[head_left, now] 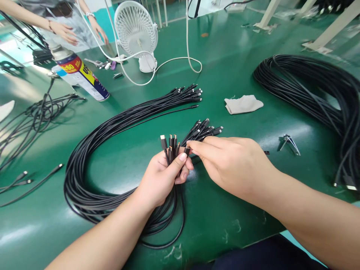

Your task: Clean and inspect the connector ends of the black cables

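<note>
My left hand (168, 170) is closed around several black cables, their connector ends (171, 144) pointing up above the fingers. One connector (186, 150) stands between its thumb and fingers. The fingertips of my right hand (225, 157) are pinched together at that connector's metal tip; whether they grip the tip or only touch it I cannot make out. Behind my hands lies a U-shaped bundle of black cables (77, 165), with one set of plugs (194, 92) farther back and another set (208, 129) just beyond my right fingers. Cable loops hang below my left hand.
On the green table (233, 225) stand a white fan (136, 30) and a spray can (81, 73). A pale cloth piece (244, 104), nail clippers (290, 144) and a large cable coil (309, 90) lie right. Loose cables (42, 116) lie left. Another person's hands (63, 33) show behind.
</note>
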A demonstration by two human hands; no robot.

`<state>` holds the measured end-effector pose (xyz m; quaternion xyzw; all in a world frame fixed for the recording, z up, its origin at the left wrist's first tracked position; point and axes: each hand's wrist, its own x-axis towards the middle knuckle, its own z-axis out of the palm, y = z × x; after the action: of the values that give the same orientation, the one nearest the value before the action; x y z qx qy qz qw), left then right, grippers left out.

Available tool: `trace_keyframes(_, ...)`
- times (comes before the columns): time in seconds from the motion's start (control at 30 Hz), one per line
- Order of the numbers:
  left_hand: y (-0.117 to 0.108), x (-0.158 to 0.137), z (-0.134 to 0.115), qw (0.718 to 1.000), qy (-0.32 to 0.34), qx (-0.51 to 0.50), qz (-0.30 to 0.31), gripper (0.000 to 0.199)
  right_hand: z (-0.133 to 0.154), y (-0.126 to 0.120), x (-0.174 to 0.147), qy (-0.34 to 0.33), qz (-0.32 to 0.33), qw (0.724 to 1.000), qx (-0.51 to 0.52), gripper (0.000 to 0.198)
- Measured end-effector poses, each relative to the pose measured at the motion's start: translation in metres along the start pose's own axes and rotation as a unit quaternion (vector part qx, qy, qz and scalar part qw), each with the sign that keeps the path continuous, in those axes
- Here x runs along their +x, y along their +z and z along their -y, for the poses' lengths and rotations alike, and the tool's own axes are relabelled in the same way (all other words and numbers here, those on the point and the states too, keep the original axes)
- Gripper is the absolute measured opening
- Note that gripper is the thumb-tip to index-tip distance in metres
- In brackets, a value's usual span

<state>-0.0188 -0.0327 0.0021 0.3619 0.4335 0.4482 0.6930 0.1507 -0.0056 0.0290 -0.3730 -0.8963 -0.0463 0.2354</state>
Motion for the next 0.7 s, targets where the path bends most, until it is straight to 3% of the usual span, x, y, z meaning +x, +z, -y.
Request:
trace_keyframes(0.53,0.003,0.0003,-0.0026,1.0,-0.008,-0.025,-0.007,0.022,-0.0017,-0.0057,-0.0022,-0.001,0.025,1.0,-0.009,0.035)
trace_keyframes(0.7,0.0027,0.0004,-0.0022,0.999,-0.007,-0.045,-0.005,0.021,-0.0068,-0.004,0.0011,0.073,0.041,0.992,0.091,0.028)
